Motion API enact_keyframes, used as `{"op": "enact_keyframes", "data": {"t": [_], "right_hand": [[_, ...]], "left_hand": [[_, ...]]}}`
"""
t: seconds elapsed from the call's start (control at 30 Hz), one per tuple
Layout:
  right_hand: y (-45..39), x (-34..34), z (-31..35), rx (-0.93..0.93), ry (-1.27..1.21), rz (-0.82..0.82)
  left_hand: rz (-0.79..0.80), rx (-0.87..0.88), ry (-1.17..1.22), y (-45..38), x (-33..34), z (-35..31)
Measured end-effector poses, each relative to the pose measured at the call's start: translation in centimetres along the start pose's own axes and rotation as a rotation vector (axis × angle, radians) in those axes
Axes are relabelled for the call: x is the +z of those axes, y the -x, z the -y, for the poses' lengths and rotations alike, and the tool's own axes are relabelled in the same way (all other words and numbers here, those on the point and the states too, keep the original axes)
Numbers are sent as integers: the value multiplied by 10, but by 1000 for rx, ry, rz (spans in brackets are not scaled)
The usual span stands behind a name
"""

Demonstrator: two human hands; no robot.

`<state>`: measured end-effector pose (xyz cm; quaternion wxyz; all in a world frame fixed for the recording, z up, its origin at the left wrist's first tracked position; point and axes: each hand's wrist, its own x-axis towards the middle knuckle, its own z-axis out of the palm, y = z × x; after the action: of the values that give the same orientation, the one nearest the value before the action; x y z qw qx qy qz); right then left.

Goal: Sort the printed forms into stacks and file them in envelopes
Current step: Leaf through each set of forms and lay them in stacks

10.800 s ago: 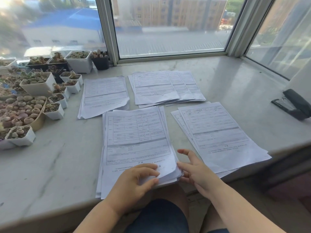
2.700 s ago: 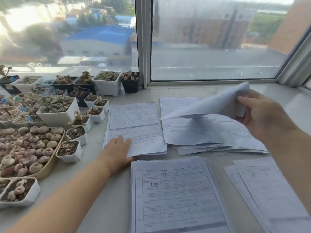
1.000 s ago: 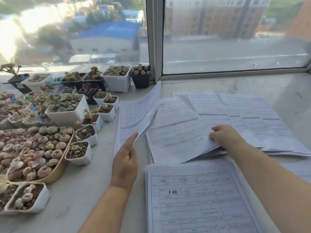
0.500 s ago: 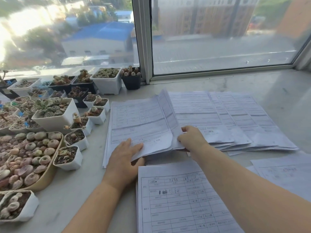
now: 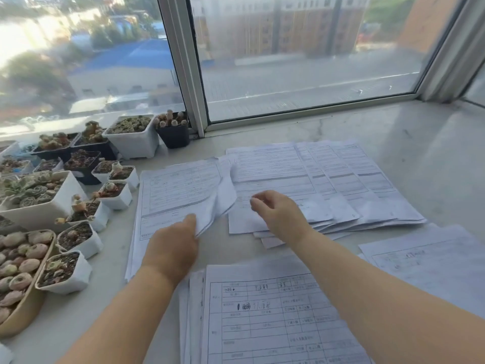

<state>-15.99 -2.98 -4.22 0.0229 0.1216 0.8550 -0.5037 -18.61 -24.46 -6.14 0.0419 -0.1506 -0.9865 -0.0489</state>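
Paper forms in four stacks; left hand (image 5: 172, 248) pinches far-left stack (image 5: 178, 190); right hand (image 5: 280, 214) loosely curled, empty

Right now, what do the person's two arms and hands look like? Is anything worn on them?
Both forearms are bare up to the picture's edge: no sleeve shows. The left hand and the right hand have no glove, and no ring, watch or bracelet is visible on the sides facing the camera.

Four printed-form stacks (image 5: 286, 177) on sill; left stack (image 5: 178, 190) curled.
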Motion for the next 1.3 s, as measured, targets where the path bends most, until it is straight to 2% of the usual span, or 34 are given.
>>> {"op": "enact_keyframes", "data": {"t": [0.07, 0.13, 0.2, 0.3, 0.4, 0.53, 0.63, 0.73, 0.8, 0.87, 0.97, 1.03, 1.1, 1.3], "right_hand": [[-1, -7, -12, -141, 563, 91], [-3, -5, -19, -112, 740, 223], [-9, 3, -22, -27, 714, 239], [-22, 16, -15, 28, 723, 116], [-28, 21, -12, 31, 798, 19], [-31, 18, -9, -14, 874, -2], [-32, 13, -1, -63, 929, 33], [-31, -1, 0, -91, 966, 143], [-29, -11, -2, -60, 903, 203], [-25, -16, 1, -49, 818, 169], [-14, -3, 14, -196, 819, 76], [-2, 18, 17, -312, 846, 127], [9, 37, 13, -336, 924, 219], [3, 37, 7, -266, 927, 284]], "left_hand": [[-134, -81, 239, 4, 0, 8], [-213, -129, 367, 10, 1, 11], [-235, -158, 406, 13, 4, 12], [-220, -164, 400, 10, 8, 14], [-207, -162, 391, 8, 10, 15], [-214, -157, 353, 10, 9, 13], [-207, -150, 321, 10, 9, 11], [-207, -161, 321, 8, 10, 13], [-210, -162, 333, 9, 11, 14], [-209, -149, 346, 9, 11, 14], [-162, -171, 305, 8, 9, 15], [-166, -137, 309, 10, 9, 15], [-158, -72, 301, 11, 6, 14], [102, 61, 50, 2, 0, 8]]}}
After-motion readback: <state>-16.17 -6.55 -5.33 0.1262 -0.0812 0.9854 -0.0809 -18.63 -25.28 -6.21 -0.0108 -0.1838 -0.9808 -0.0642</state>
